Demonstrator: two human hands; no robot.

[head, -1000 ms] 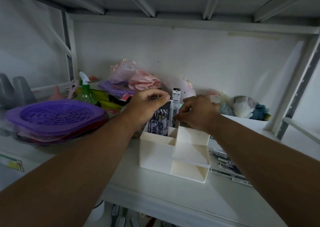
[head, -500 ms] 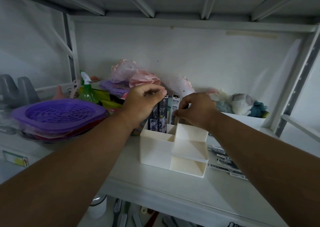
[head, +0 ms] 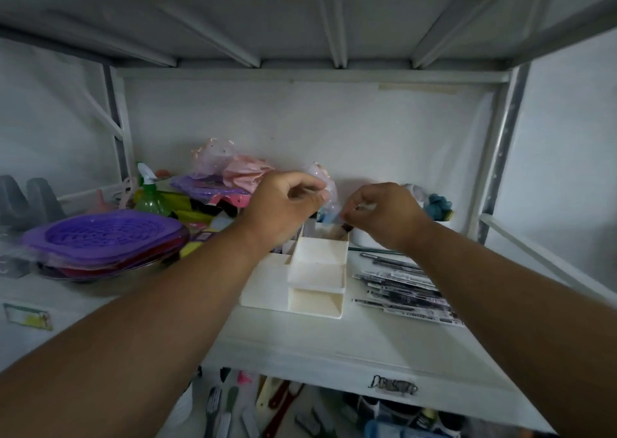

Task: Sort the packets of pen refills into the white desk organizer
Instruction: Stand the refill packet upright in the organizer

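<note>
Both hands work over the back slots of the white organizer (head: 310, 270): the left hand (head: 283, 204) and right hand (head: 380, 214) are curled, seemingly pinching a packet (head: 329, 217). Lower it upright; spare packets (head: 404, 287) lie just beside

A white metal shelving unit (head: 300, 347) is seen, its upper shelf (head: 300, 20) ribbed underneath and carried on perforated uprights (head: 500, 157). The back is closed by a pale wall (head: 317, 130), on which a strip of tape (head: 417, 88) is stuck. The light is dim and bluish. A label (head: 393, 387) is fixed to the front edge of the shelf board. A lower shelf (head: 300, 411) filled with assorted items is glimpsed beneath.
</note>
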